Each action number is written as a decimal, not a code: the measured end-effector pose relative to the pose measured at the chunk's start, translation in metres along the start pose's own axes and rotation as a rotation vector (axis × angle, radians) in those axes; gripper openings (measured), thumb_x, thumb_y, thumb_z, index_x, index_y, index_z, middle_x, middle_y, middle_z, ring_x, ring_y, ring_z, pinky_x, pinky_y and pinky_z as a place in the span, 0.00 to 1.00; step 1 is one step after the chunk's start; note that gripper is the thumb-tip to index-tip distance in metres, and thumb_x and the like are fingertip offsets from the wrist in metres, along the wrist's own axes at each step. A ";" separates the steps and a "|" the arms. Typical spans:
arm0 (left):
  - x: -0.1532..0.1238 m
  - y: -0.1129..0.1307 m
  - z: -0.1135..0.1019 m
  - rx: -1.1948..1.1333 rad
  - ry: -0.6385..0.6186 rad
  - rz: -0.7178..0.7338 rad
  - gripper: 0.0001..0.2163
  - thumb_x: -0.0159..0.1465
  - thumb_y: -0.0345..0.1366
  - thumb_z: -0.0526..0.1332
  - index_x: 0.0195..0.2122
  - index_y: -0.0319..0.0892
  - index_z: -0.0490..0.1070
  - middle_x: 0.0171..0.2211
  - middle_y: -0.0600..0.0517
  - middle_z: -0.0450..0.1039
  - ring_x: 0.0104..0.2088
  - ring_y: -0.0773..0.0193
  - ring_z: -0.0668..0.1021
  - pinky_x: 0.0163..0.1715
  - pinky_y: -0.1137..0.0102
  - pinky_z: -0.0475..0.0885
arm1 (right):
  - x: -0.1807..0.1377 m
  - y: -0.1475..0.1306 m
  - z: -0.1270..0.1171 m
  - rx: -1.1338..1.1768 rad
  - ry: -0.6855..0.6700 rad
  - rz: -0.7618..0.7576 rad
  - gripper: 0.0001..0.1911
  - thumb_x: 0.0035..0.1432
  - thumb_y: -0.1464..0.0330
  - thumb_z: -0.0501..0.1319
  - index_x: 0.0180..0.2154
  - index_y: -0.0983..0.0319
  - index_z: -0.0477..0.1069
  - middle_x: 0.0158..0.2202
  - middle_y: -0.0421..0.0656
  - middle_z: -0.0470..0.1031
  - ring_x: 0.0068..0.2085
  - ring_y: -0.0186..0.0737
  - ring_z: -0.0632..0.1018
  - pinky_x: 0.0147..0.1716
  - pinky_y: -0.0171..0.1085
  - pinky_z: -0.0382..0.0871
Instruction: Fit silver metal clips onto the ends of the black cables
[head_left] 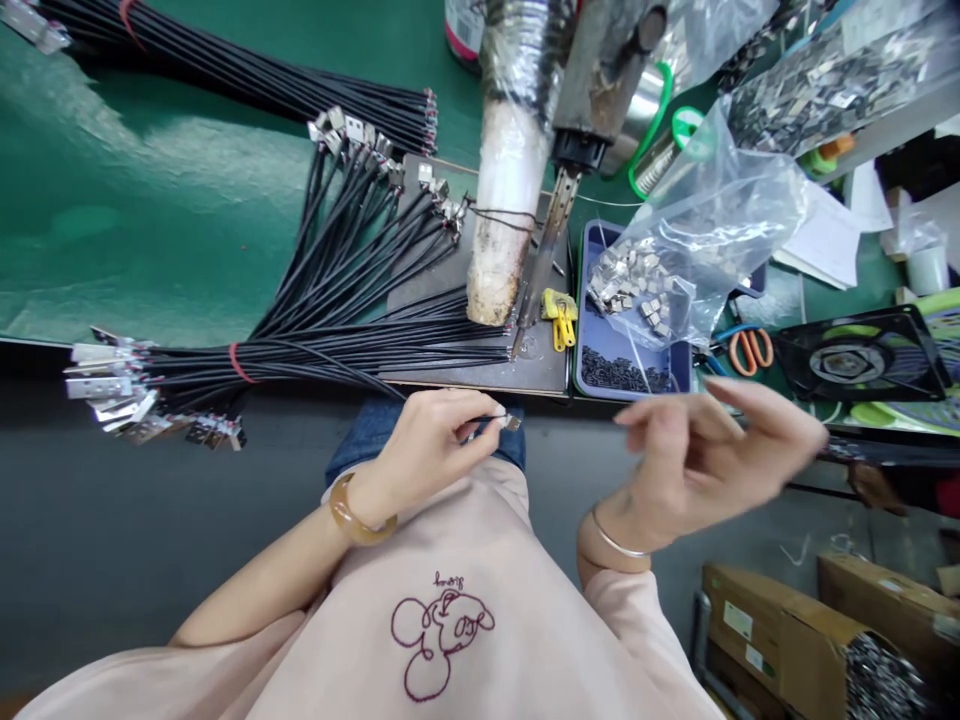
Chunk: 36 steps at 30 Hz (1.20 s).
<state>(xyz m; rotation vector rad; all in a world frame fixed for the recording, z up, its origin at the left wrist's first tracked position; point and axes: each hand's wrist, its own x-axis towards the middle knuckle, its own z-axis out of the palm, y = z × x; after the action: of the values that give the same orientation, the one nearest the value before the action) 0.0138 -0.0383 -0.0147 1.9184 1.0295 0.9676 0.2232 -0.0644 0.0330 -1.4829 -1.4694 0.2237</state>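
My left hand [431, 440] is closed in a pinch in front of the bench edge, gripping the end of a black USB cable. A small metal connector [513, 423] sticks out past the fingertips. My right hand [697, 460], blurred by motion, hovers just in front of a blue tray [681, 375]; its fingers are apart and nothing shows in them. Behind my left hand, a bundle of black cables [322, 360] tied with a red band lies along the bench edge, with metal USB plugs [112, 385] overhanging at the left.
Inside the tray are metal shells [626, 275] and small black parts [619, 372]. A soldering iron [551, 245] and a white tube [502, 220] hang over the work board [551, 375]. Scissors [750, 350], a fan [862, 355] and solder spools [664, 155] stand right; another cable bundle [247, 60] lies behind.
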 end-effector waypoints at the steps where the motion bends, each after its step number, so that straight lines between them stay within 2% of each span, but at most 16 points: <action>1: -0.003 -0.002 -0.001 -0.016 -0.011 0.002 0.05 0.64 0.28 0.63 0.33 0.38 0.79 0.22 0.57 0.71 0.23 0.72 0.69 0.26 0.75 0.65 | 0.006 -0.001 -0.002 -0.022 -0.037 0.022 0.09 0.68 0.67 0.59 0.50 0.53 0.67 0.31 0.35 0.75 0.27 0.34 0.81 0.26 0.35 0.75; 3: -0.007 -0.004 -0.003 -0.068 0.007 -0.011 0.04 0.65 0.28 0.65 0.36 0.37 0.80 0.26 0.54 0.75 0.26 0.70 0.74 0.29 0.74 0.69 | 0.019 0.006 -0.005 -0.115 -0.202 0.066 0.03 0.66 0.67 0.62 0.42 0.56 0.69 0.30 0.35 0.78 0.28 0.34 0.82 0.30 0.35 0.77; 4: -0.008 -0.005 -0.004 -0.096 0.034 -0.018 0.04 0.65 0.29 0.65 0.38 0.37 0.80 0.29 0.52 0.77 0.28 0.69 0.76 0.31 0.73 0.71 | 0.026 0.014 -0.006 -0.182 -0.236 0.076 0.03 0.65 0.66 0.62 0.37 0.56 0.69 0.29 0.35 0.78 0.29 0.35 0.82 0.32 0.36 0.77; 7: -0.005 -0.008 -0.007 -0.095 0.154 0.023 0.03 0.65 0.28 0.66 0.37 0.36 0.79 0.33 0.49 0.79 0.32 0.65 0.78 0.34 0.70 0.74 | 0.048 0.047 -0.007 -0.455 -0.179 0.040 0.07 0.61 0.66 0.64 0.32 0.58 0.68 0.27 0.37 0.75 0.28 0.38 0.79 0.33 0.39 0.74; 10: 0.007 -0.012 -0.010 0.176 0.231 0.167 0.05 0.68 0.27 0.63 0.35 0.37 0.78 0.34 0.47 0.79 0.35 0.61 0.78 0.40 0.64 0.74 | 0.073 0.079 -0.004 -0.671 -0.125 0.024 0.04 0.60 0.68 0.62 0.32 0.59 0.68 0.28 0.41 0.76 0.29 0.42 0.77 0.37 0.42 0.71; 12: 0.017 -0.017 -0.011 0.450 0.203 0.229 0.08 0.69 0.27 0.60 0.34 0.37 0.78 0.36 0.44 0.78 0.37 0.55 0.76 0.41 0.60 0.74 | 0.089 0.092 -0.001 -0.779 -0.157 0.029 0.03 0.59 0.70 0.61 0.32 0.59 0.69 0.31 0.44 0.76 0.34 0.45 0.78 0.40 0.44 0.70; 14: 0.025 -0.021 -0.011 0.629 0.160 0.233 0.08 0.68 0.27 0.60 0.33 0.37 0.77 0.36 0.43 0.77 0.37 0.53 0.74 0.38 0.60 0.74 | 0.101 0.098 0.003 -0.862 -0.228 0.040 0.03 0.57 0.71 0.60 0.31 0.59 0.68 0.34 0.46 0.76 0.37 0.47 0.77 0.41 0.44 0.68; 17: 0.032 -0.024 -0.007 0.712 0.112 0.246 0.07 0.68 0.26 0.59 0.33 0.37 0.75 0.34 0.44 0.75 0.36 0.51 0.74 0.39 0.59 0.73 | 0.112 0.100 0.008 -0.927 -0.319 0.044 0.04 0.56 0.71 0.61 0.29 0.59 0.67 0.36 0.47 0.76 0.37 0.46 0.74 0.39 0.44 0.66; 20: 0.030 -0.024 -0.003 0.709 0.123 0.250 0.08 0.68 0.25 0.56 0.35 0.37 0.74 0.35 0.43 0.75 0.36 0.51 0.73 0.39 0.59 0.73 | 0.113 0.100 0.008 -0.925 -0.325 0.040 0.05 0.55 0.71 0.61 0.29 0.59 0.66 0.34 0.45 0.74 0.37 0.45 0.73 0.39 0.43 0.64; 25: 0.016 -0.016 -0.012 0.414 0.195 0.273 0.07 0.70 0.26 0.55 0.37 0.36 0.73 0.32 0.46 0.76 0.34 0.56 0.75 0.38 0.63 0.73 | 0.102 0.100 0.004 -0.725 -0.335 0.012 0.08 0.53 0.71 0.62 0.26 0.58 0.65 0.28 0.39 0.69 0.33 0.40 0.71 0.38 0.40 0.64; 27: 0.011 -0.012 -0.020 0.244 0.059 0.259 0.04 0.69 0.29 0.60 0.39 0.37 0.74 0.30 0.50 0.76 0.30 0.62 0.75 0.33 0.69 0.72 | 0.094 0.097 0.003 -0.624 -0.316 -0.030 0.07 0.53 0.71 0.62 0.26 0.58 0.65 0.27 0.37 0.68 0.32 0.38 0.71 0.38 0.40 0.65; 29: 0.009 -0.008 -0.027 0.140 -0.101 0.254 0.04 0.68 0.29 0.61 0.37 0.39 0.75 0.29 0.53 0.77 0.27 0.67 0.75 0.31 0.72 0.70 | 0.083 0.089 0.002 -0.511 -0.230 -0.052 0.07 0.54 0.70 0.62 0.26 0.59 0.65 0.29 0.37 0.69 0.31 0.36 0.71 0.36 0.38 0.68; 30: 0.009 -0.007 -0.029 0.097 -0.128 0.249 0.05 0.68 0.29 0.61 0.36 0.39 0.76 0.27 0.53 0.77 0.26 0.68 0.75 0.29 0.73 0.69 | 0.077 0.083 0.002 -0.429 -0.176 -0.040 0.08 0.54 0.70 0.63 0.26 0.59 0.66 0.30 0.37 0.71 0.30 0.34 0.72 0.34 0.37 0.69; 32: 0.011 -0.006 -0.029 -0.013 -0.112 0.203 0.06 0.67 0.28 0.62 0.33 0.39 0.77 0.26 0.53 0.77 0.24 0.70 0.74 0.28 0.74 0.68 | 0.062 0.066 0.003 -0.200 -0.109 0.043 0.09 0.56 0.68 0.65 0.28 0.59 0.66 0.36 0.39 0.74 0.27 0.30 0.73 0.27 0.34 0.70; 34: 0.015 -0.005 -0.026 -0.119 -0.048 0.086 0.05 0.65 0.27 0.62 0.33 0.38 0.78 0.25 0.53 0.77 0.23 0.71 0.73 0.25 0.75 0.66 | 0.046 0.046 0.005 0.074 -0.154 0.149 0.10 0.56 0.67 0.67 0.29 0.60 0.66 0.40 0.39 0.77 0.24 0.28 0.77 0.24 0.32 0.73; 36: 0.020 -0.006 -0.022 -0.191 0.017 -0.044 0.04 0.63 0.28 0.63 0.35 0.36 0.79 0.26 0.53 0.78 0.21 0.72 0.70 0.21 0.76 0.64 | 0.028 0.026 0.010 0.252 -0.245 0.188 0.11 0.58 0.68 0.68 0.29 0.60 0.67 0.40 0.39 0.79 0.25 0.29 0.81 0.27 0.32 0.78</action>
<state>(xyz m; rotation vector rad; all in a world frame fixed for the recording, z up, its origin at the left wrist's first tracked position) 0.0010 -0.0129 -0.0043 1.7278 0.9489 1.0206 0.2403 -0.0296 0.0231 -1.4220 -1.4302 0.7008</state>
